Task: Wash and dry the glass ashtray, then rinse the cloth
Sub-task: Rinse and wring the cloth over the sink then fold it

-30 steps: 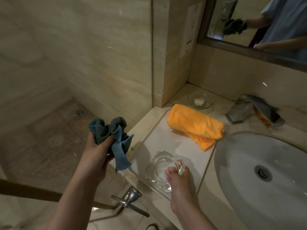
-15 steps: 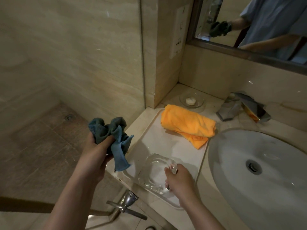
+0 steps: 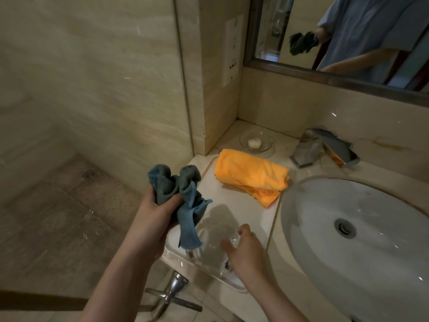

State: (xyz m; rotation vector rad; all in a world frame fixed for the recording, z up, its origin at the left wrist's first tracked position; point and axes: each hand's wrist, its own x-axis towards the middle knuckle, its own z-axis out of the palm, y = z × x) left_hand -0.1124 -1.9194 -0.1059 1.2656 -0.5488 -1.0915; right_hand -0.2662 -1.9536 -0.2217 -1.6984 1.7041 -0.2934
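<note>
Clear glass ashtray (image 3: 212,242) is pinched at its rim by the right hand (image 3: 246,249); crumpled blue cloth (image 3: 180,194) is clutched in the left hand (image 3: 155,212). A level lift toward the white basin (image 3: 301,228) is advised.

Ashtray (image 3: 214,246) on tray (image 3: 241,205), towel (image 3: 251,174) behind it, basin (image 3: 325,252) right of tray

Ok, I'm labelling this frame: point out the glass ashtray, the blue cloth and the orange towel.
glass ashtray (image 3: 212,246): head view, clear bowl.
blue cloth (image 3: 173,184): head view, bunched upper part.
orange towel (image 3: 250,173): head view, top of the roll.
</note>
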